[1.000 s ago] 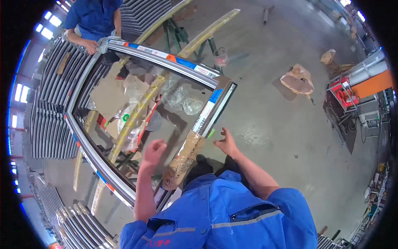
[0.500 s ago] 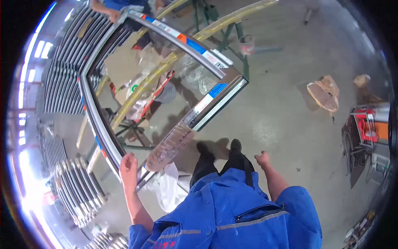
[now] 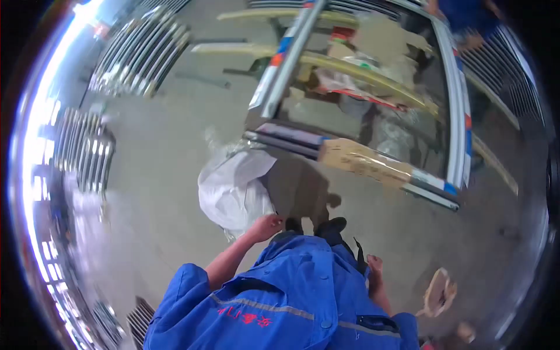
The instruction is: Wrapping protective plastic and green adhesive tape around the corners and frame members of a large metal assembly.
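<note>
Where concrete floor (image 3: 169, 151) spreads, white bag (image 3: 233, 189), metal frame (image 3: 373, 166), stacked profiles (image 3: 137, 52)

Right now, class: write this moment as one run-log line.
left hand: empty, beside white plastic sack | right hand: empty, at side | metal frame: on trestles ahead, untouched | floor: concrete

Left hand (image 3: 267, 226) beside white plastic bag (image 3: 233, 189) on floor (image 3: 157, 175), right hand (image 3: 375, 274) hanging free, metal frame (image 3: 356, 163) ahead.
</note>
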Demonstrator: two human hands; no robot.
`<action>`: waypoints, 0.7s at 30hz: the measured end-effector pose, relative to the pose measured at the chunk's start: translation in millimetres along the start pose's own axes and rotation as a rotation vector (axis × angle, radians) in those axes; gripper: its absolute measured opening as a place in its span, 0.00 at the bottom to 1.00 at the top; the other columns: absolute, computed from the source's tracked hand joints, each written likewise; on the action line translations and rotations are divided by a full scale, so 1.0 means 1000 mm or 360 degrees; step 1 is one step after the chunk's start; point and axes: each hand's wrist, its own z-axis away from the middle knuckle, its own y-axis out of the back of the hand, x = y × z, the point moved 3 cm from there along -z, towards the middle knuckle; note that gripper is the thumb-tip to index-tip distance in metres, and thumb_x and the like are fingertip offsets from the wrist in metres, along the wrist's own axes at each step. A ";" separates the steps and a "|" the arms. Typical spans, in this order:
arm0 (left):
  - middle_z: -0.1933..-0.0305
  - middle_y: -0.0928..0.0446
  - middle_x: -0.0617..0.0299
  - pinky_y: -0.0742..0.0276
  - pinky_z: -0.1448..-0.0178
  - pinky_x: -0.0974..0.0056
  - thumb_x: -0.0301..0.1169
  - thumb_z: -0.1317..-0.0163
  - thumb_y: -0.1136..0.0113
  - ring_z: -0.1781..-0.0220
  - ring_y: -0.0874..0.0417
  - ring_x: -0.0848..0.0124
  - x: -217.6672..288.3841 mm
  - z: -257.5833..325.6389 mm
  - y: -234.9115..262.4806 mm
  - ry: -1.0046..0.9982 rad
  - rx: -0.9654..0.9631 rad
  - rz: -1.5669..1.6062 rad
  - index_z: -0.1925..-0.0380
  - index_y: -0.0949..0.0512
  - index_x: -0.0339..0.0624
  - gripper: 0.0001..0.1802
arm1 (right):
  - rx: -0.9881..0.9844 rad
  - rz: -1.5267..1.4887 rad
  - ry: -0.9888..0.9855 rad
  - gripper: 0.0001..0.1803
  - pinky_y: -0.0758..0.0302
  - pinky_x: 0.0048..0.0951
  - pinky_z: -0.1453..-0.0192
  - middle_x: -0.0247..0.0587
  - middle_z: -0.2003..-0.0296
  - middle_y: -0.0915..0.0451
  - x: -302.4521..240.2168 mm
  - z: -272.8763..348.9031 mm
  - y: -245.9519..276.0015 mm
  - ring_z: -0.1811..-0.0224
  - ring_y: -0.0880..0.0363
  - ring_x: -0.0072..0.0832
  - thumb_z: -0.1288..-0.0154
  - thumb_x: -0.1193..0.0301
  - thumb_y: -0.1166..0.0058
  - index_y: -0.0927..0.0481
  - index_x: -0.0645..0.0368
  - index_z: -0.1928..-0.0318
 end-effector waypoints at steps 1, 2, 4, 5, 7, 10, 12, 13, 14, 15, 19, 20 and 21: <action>0.56 0.16 0.50 0.19 0.50 0.60 0.45 0.39 0.36 0.57 0.14 0.62 -0.066 0.013 -0.020 0.0103 0.0093 -0.0023 0.49 0.20 0.37 0.25 | -0.0058 0.0051 0.0062 0.12 0.26 0.35 0.70 0.37 0.73 0.25 -0.013 0.001 -0.002 0.69 0.19 0.32 0.40 0.64 0.46 0.24 0.61 0.71; 0.57 0.16 0.52 0.19 0.53 0.59 0.45 0.39 0.36 0.59 0.14 0.63 -0.115 0.031 -0.034 0.0347 0.0109 0.0103 0.50 0.20 0.38 0.25 | -0.0078 0.0140 0.0092 0.12 0.26 0.35 0.70 0.37 0.73 0.25 -0.028 0.003 -0.006 0.69 0.19 0.32 0.40 0.64 0.46 0.24 0.61 0.71; 0.65 0.16 0.59 0.20 0.60 0.58 0.47 0.40 0.36 0.63 0.15 0.66 -0.212 0.079 -0.065 0.0944 0.0056 0.0684 0.51 0.18 0.43 0.23 | -0.0192 0.0442 0.0245 0.12 0.26 0.34 0.71 0.37 0.74 0.26 -0.051 0.014 -0.019 0.70 0.19 0.31 0.39 0.64 0.46 0.24 0.60 0.70; 0.68 0.19 0.62 0.22 0.65 0.58 0.46 0.39 0.37 0.66 0.15 0.68 -0.262 0.115 -0.081 0.1205 0.0118 0.1023 0.52 0.18 0.45 0.21 | -0.0274 0.0603 0.0310 0.12 0.26 0.33 0.72 0.36 0.75 0.27 -0.058 0.019 -0.028 0.71 0.20 0.31 0.39 0.63 0.45 0.25 0.60 0.69; 0.73 0.23 0.66 0.26 0.72 0.61 0.39 0.37 0.41 0.76 0.20 0.69 -0.306 0.166 -0.116 0.1549 0.0423 0.1800 0.60 0.21 0.43 0.12 | -0.0260 0.0520 0.0231 0.11 0.26 0.31 0.73 0.36 0.74 0.26 -0.066 0.031 -0.032 0.73 0.21 0.29 0.38 0.64 0.44 0.24 0.60 0.67; 0.77 0.29 0.68 0.40 0.80 0.63 0.34 0.38 0.41 0.79 0.26 0.77 -0.335 0.216 -0.141 0.1682 0.0476 0.1792 0.78 0.32 0.48 0.12 | -0.0164 0.0358 0.0055 0.11 0.27 0.25 0.75 0.36 0.73 0.24 -0.064 0.030 -0.044 0.76 0.23 0.24 0.38 0.67 0.41 0.23 0.61 0.61; 0.77 0.27 0.68 0.36 0.78 0.63 0.35 0.39 0.41 0.78 0.25 0.76 -0.331 0.239 -0.161 0.1718 0.0501 0.1942 0.74 0.28 0.47 0.09 | -0.0194 0.0416 0.0089 0.10 0.28 0.25 0.76 0.34 0.72 0.24 -0.073 0.021 -0.053 0.76 0.23 0.22 0.38 0.68 0.41 0.23 0.60 0.60; 0.75 0.26 0.67 0.33 0.77 0.64 0.37 0.39 0.40 0.77 0.24 0.76 -0.321 0.241 -0.168 0.1701 0.0550 0.1936 0.71 0.25 0.46 0.08 | -0.0215 0.0472 0.0085 0.10 0.28 0.25 0.76 0.34 0.72 0.24 -0.076 0.017 -0.059 0.76 0.23 0.22 0.38 0.68 0.41 0.23 0.60 0.60; 0.74 0.24 0.67 0.31 0.76 0.64 0.38 0.39 0.40 0.76 0.23 0.75 -0.308 0.236 -0.167 0.1672 0.0600 0.1914 0.67 0.22 0.45 0.09 | -0.0266 0.0522 0.0122 0.11 0.28 0.25 0.76 0.34 0.72 0.23 -0.083 0.016 -0.067 0.75 0.23 0.22 0.38 0.68 0.41 0.22 0.61 0.60; 0.72 0.22 0.66 0.29 0.74 0.65 0.39 0.38 0.40 0.74 0.22 0.75 -0.300 0.234 -0.166 0.1645 0.0602 0.1906 0.61 0.21 0.44 0.12 | -0.0328 0.0572 0.0159 0.11 0.28 0.24 0.76 0.34 0.71 0.23 -0.090 0.015 -0.078 0.75 0.23 0.22 0.38 0.68 0.41 0.22 0.61 0.59; 0.65 0.19 0.63 0.27 0.71 0.67 0.41 0.36 0.41 0.69 0.20 0.74 -0.270 0.232 -0.173 0.1501 0.0685 0.1933 0.51 0.20 0.42 0.19 | -0.0592 0.0769 0.0224 0.12 0.29 0.24 0.76 0.35 0.71 0.22 -0.106 -0.013 -0.122 0.76 0.23 0.22 0.37 0.68 0.42 0.22 0.63 0.58; 0.65 0.19 0.63 0.27 0.71 0.67 0.41 0.36 0.41 0.69 0.20 0.74 -0.266 0.234 -0.177 0.1530 0.0727 0.1948 0.51 0.20 0.42 0.19 | -0.0605 0.0843 0.0259 0.12 0.29 0.23 0.77 0.36 0.71 0.21 -0.116 -0.005 -0.142 0.76 0.23 0.22 0.37 0.68 0.42 0.21 0.63 0.57; 0.65 0.19 0.63 0.26 0.70 0.68 0.41 0.36 0.41 0.68 0.19 0.74 -0.261 0.236 -0.181 0.1493 0.0762 0.1954 0.50 0.20 0.42 0.20 | -0.0618 0.0914 0.0294 0.13 0.29 0.23 0.77 0.36 0.71 0.21 -0.124 0.003 -0.167 0.76 0.23 0.23 0.37 0.68 0.42 0.21 0.64 0.56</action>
